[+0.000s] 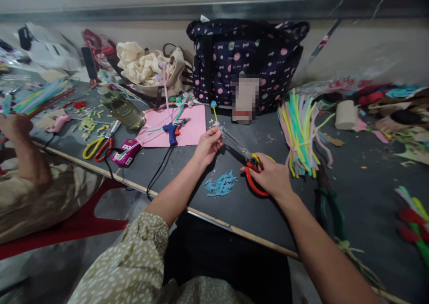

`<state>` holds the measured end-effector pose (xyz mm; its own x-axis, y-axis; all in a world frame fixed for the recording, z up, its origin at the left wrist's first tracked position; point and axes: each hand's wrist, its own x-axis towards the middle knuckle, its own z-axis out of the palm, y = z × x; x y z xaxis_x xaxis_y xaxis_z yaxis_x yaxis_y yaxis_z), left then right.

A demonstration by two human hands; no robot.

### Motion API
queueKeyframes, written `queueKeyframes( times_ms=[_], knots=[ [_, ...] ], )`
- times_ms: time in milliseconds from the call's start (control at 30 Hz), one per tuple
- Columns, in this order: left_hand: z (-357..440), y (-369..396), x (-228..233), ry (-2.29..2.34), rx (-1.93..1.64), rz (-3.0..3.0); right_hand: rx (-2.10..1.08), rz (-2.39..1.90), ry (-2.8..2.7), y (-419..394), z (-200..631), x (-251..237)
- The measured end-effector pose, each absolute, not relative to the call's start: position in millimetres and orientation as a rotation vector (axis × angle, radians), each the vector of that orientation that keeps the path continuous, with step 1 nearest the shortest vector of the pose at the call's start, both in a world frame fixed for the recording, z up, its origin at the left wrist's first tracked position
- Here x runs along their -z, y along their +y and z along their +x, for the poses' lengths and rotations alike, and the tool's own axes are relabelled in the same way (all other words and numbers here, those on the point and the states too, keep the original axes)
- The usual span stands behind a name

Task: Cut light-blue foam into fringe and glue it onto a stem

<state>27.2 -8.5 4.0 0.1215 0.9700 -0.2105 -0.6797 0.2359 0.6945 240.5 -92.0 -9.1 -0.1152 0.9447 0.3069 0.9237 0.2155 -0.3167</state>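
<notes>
The person's right hand [271, 175] is closed through the red and yellow loops of a pair of steel-bladed scissors [246, 163], its fingers clamped on the handles, the blades running up toward ten o'clock. The left hand [208, 145] has its fingers pinched together on a small pale tuft at the foot of a thin yellow stick with a blue ball on top [213, 107], right at the blade tips. Just below, at six o'clock of the left hand, a little heap of light blue cut strips [221, 184] lies on the dark grey bench [362, 192]. A bundle of pastel fuzzy craft stems [298, 129] lies at two o'clock of the right hand, near but apart. At ten o'clock of the left hand a blue glue gun [172, 132] rests on a pink paper sheet [192, 127], and behind that stands a navy bag with a dotted print [248, 49]. Far off at nine o'clock another person's hand [15, 126] is raised beside a second pair of scissors with yellow and red handles [98, 145] lying flat
</notes>
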Motion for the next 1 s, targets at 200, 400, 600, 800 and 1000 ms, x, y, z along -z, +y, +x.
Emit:
queueKeyframes(
  times_ms=[200,400,600,800,1000],
  knots=[
    [27.2,-8.6,-5.3,0.727,-1.283,0.476,-0.052,-1.753,-2.036,-92.2,242.2,10.9],
    [27.1,-8.5,-4.7,0.735,-1.288,0.488,-0.058,-1.715,-2.064,-92.2,241.1,10.5],
    [27.3,-8.8,-5.4,0.724,-1.296,0.493,-0.049,-1.707,-2.065,-92.4,240.9,9.1],
    [27.8,-9.4,-8.1,0.747,-1.300,0.484,-0.022,-1.705,-2.081,-92.4,240.9,9.9],
    [28.3,-10.2,-10.6,0.769,-1.295,0.476,-0.022,-1.710,-2.087,-92.4,241.7,11.5]
  ],
)
